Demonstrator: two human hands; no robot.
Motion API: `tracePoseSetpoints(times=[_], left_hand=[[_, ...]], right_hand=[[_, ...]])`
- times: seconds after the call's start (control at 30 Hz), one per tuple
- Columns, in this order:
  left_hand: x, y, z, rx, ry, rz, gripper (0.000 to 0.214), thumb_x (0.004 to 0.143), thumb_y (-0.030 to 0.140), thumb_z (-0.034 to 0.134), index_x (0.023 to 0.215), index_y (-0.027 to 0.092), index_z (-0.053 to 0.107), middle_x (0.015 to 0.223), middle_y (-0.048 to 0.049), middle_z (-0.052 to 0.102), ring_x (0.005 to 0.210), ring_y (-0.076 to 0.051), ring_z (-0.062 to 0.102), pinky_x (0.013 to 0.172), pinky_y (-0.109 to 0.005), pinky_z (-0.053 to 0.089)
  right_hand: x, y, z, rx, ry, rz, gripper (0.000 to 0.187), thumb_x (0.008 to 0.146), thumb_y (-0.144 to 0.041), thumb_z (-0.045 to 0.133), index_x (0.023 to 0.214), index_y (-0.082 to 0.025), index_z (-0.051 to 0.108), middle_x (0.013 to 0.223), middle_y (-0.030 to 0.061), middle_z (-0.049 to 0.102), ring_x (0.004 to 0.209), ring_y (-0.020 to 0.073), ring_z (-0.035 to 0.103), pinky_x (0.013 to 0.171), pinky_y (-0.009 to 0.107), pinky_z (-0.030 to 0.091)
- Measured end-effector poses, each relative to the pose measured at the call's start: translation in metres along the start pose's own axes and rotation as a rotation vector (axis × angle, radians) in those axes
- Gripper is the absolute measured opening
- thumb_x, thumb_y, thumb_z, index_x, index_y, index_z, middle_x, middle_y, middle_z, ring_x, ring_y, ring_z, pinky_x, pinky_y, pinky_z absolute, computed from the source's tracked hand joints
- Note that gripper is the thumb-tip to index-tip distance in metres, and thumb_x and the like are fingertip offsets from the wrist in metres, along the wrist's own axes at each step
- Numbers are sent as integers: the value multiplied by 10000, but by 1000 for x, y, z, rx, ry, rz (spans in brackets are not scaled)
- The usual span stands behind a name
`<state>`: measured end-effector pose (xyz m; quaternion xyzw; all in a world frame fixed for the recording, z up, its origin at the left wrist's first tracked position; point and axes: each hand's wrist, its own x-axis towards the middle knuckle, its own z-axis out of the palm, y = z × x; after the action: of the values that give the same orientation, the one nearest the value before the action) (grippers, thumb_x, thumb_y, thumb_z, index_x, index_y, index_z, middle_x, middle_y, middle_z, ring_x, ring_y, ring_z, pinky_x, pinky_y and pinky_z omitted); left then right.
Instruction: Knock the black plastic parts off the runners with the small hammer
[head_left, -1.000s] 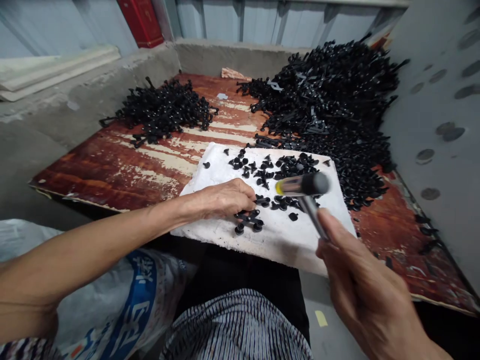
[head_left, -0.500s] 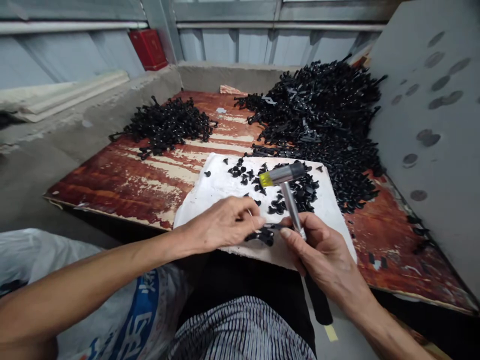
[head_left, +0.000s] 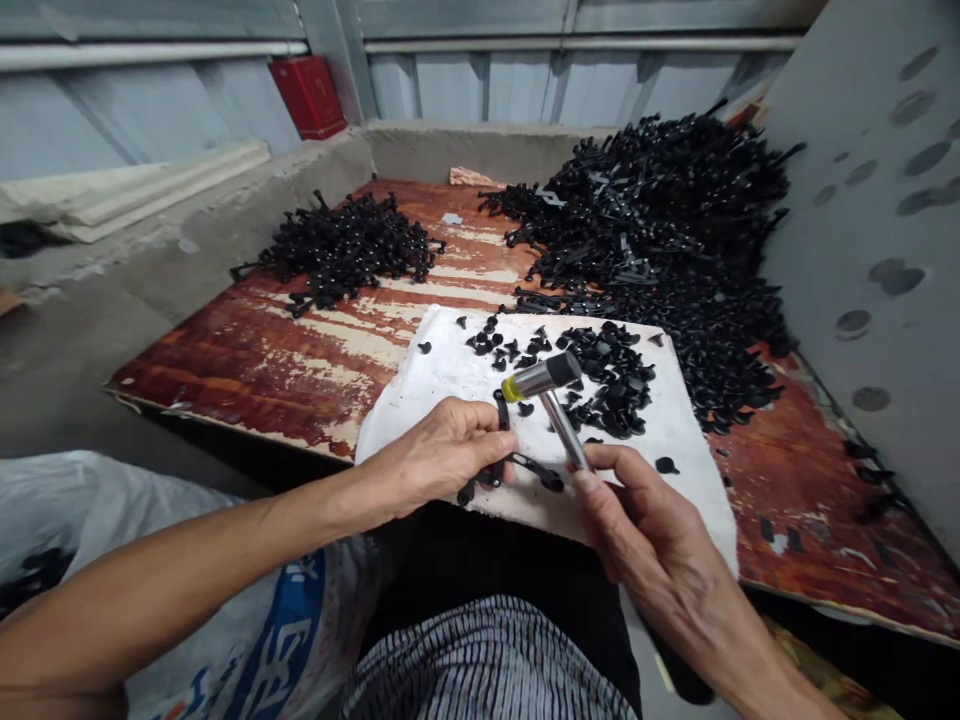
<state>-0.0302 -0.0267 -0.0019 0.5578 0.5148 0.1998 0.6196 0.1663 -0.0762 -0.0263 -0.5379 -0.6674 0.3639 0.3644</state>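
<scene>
- Black strip part (head_left: 503,412): in L hand (head_left: 450,450), over near side of white pad (head_left: 409,385). L thumb + fingers pinched on it.
- R hand (head_left: 656,530): closed round shaft of hammer (head_left: 564,428); dark handle end pokes out below.
- Nearest: striped shirt (head_left: 487,660), w/ white bag (head_left: 187,610) to its L, below table height. Tight room there.
- Pad: near edge about level w/ front edge of table (head_left: 202,350), close to lap. Open patches at pad's L side + front R; lone stud (head_left: 666,466) near R edge.
- Loose black studs (head_left: 619,390): bunched on pad's far R half, behind hammer; some scattered L.
- Table: open stretch of worn red-brown top L of pad; narrower strip R, w/ small bits.
- L pile (head_left: 352,245) well apart from pad; R pile (head_left: 660,220) bigger, crowds pad's far R edge.
- Grey panel (head_left: 825,270) bounds R side; low concrete wall (head_left: 480,150) bounds back.
- Part's look: black, slim, rounded upper end w/ hole, just by hammer's yellow face; contact unclear. 2nd black strip (head_left: 534,468) slants R from L fingertips, round end; can't tell if joined.
</scene>
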Motion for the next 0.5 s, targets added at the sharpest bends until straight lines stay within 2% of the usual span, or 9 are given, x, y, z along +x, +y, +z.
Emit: tracePoseSetpoints(times=[0.07, 0.13, 0.27, 0.33, 0.43, 0.5], left_hand=[[2, 2, -7, 49, -42, -31, 203, 884, 291, 547, 760, 135, 584, 661, 1, 622, 554, -84, 493, 559, -226, 387], [4, 3, -13, 95, -93, -45, 201, 903, 291, 517, 800, 137, 595, 646, 9, 621, 547, -86, 499, 543, -216, 384], [8, 6, -18, 226, -105, -35, 221, 917, 289, 475, 812, 145, 606, 607, 32, 592, 501, -76, 456, 489, -194, 354], [9, 8, -21, 298, -112, -30, 231, 913, 284, 475, 766, 148, 591, 594, 35, 589, 473, -67, 425, 456, -188, 322], [12, 10, -26, 356, -175, 0, 261, 902, 289, 494, 684, 155, 548, 582, 32, 582, 445, -55, 384, 419, -188, 262], [16, 9, -28, 333, -235, 37, 257, 899, 301, 498, 692, 157, 549, 578, 35, 572, 437, -53, 372, 413, -190, 249]], right_hand=[[4, 5, -8, -158, 33, -99, 191, 955, -285, 464, 1054, -200, 603, 822, 67, 681, 721, 191, 656, 619, 310, 547], [9, 13, -13, -296, 44, -198, 248, 943, -224, 450, 1149, -195, 586, 943, 106, 706, 835, 226, 688, 702, 348, 568], [9, 23, -18, -488, 27, -285, 328, 927, -158, 404, 1213, -158, 565, 969, 146, 699, 807, 262, 708, 659, 387, 582], [1, 23, -20, -509, 27, -301, 332, 925, -152, 417, 1225, -146, 559, 930, 140, 698, 767, 261, 714, 625, 376, 587], [-13, 22, -23, -466, 59, -330, 303, 935, -160, 452, 1215, -174, 565, 953, 130, 719, 816, 245, 728, 687, 354, 606], [-21, 22, -23, -405, 100, -280, 266, 947, -198, 481, 1193, -195, 580, 946, 114, 726, 827, 230, 725, 732, 343, 607]])
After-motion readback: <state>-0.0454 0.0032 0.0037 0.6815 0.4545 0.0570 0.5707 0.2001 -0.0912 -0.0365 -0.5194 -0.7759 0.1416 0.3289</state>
